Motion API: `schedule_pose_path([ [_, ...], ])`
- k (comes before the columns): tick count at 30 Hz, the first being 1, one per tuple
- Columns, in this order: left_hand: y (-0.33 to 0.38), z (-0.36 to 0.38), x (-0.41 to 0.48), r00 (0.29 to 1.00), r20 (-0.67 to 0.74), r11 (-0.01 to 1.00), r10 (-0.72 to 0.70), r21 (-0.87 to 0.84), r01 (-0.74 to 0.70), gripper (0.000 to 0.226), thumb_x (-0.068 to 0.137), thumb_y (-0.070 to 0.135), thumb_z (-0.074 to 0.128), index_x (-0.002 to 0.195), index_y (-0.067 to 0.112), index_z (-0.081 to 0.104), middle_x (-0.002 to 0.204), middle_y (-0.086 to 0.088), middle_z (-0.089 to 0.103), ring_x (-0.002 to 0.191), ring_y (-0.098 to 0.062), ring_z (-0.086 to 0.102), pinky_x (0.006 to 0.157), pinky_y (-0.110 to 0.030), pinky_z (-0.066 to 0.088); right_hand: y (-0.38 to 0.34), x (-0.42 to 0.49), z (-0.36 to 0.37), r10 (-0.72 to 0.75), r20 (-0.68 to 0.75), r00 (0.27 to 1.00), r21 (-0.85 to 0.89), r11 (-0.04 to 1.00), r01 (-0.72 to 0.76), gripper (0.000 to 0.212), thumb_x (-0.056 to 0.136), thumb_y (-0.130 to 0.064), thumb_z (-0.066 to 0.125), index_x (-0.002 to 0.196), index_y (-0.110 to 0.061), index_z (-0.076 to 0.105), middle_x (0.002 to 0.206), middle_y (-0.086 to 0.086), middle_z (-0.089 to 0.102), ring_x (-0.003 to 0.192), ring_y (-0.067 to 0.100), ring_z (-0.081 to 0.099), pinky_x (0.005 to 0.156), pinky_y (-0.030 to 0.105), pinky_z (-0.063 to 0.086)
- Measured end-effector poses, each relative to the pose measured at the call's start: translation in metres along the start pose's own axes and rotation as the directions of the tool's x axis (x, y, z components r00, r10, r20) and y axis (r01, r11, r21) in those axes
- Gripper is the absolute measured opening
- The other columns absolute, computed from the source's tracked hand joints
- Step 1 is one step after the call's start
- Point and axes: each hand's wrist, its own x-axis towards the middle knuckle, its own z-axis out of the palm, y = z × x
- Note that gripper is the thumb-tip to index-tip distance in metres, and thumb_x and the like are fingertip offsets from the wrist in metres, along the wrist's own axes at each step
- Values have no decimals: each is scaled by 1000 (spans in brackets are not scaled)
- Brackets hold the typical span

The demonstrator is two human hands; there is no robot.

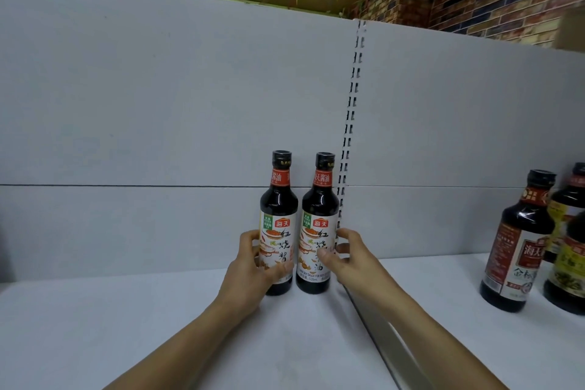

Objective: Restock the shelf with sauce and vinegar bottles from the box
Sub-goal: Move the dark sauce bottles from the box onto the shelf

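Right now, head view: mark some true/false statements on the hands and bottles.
1. The left hand grips the left bottle and the right hand grips the right bottle. True.
2. Both gripped bottles lie on their sides. False: they stand upright on the shelf.
3. Their tops are white. False: the caps are black.
4. On the section further right stand other bottles. True.
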Motion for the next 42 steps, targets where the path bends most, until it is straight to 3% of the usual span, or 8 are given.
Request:
schedule_pose_path([
  [4, 3, 0, -1, 1000, 17, 1000, 6, -19, -5, 61, 89, 23, 78, 131, 37, 36, 118, 20, 59, 102, 1, 61, 70, -10, 50, 2, 7, 6, -52, 55, 997, 40, 998, 50, 62, 97, -37, 66, 149, -23, 34, 137, -7, 57, 115, 10, 57, 94, 27, 47],
  [14, 3, 0, 1, 999, 42, 1000, -24, 2, 24, 58, 92, 24, 75, 133, 39, 37, 119, 23, 57, 103, 3, 57, 69, -9, 49, 7, 21, 8, -74, 99, 992, 26, 997, 71, 55, 99, -36, 64, 145, -26, 35, 128, -16, 54, 116, 7, 54, 98, 27, 45],
  [25, 2, 6, -1, 999, -3, 998, -53, 35, 54, 62, 92, 28, 75, 142, 36, 39, 130, 13, 60, 119, -14, 60, 93, -26, 53, 13, 28, 2, -83, 186, 979, 30, 996, 78, 59, 97, -35, 67, 146, -28, 34, 128, -16, 54, 115, 7, 54, 97, 26, 45],
  [30, 8, 8, -5, 998, 25, 997, -58, 44, 57, 66, 93, 26, 74, 143, 39, 35, 122, 30, 57, 107, 6, 61, 81, -14, 52, 15, 32, 0, -77, 205, 976, 20, 997, 75, 64, 97, -31, 69, 149, -26, 32, 140, -9, 56, 129, 14, 56, 107, 34, 46],
  [34, 15, 13, -13, 999, 28, 999, -39, 9, 39, 76, 90, 5, 76, 137, 42, 29, 124, 21, 57, 93, 20, 64, 70, -6, 53, 17, 29, -3, -47, 250, 967, -58, 996, 63, 63, 98, -27, 66, 150, -18, 31, 148, -1, 54, 135, 19, 54, 111, 37, 46],
  [38, 24, 18, -25, 996, -24, 996, -85, -21, 84, 97, 88, 6, 78, 157, 32, 14, 125, 13, 52, 96, 6, 62, 62, -6, 52, 22, 23, -7, 26, 295, 955, -228, 973, 44, 62, 99, -37, 62, 147, -10, 34, 147, 4, 52, 131, 21, 55, 92, 27, 45],
  [40, 28, 19, -34, 993, -44, 993, -113, -15, 113, 104, 87, 14, 80, 160, 32, 8, 141, 3, 45, 104, -1, 58, 69, -8, 53, 21, 15, -10, 47, 312, 949, -305, 951, 54, 63, 97, -47, 61, 143, -10, 38, 141, 4, 56, 123, 19, 58, 88, 26, 45],
  [42, 33, 19, -41, 987, -71, 988, -144, 39, 147, 109, 86, 26, 82, 161, 36, 4, 155, -3, 32, 117, -9, 48, 91, -17, 47, 24, 12, -10, 31, 338, 941, -334, 938, 89, 65, 88, -59, 62, 138, -19, 49, 127, -2, 65, 108, 14, 65, 87, 31, 55],
])
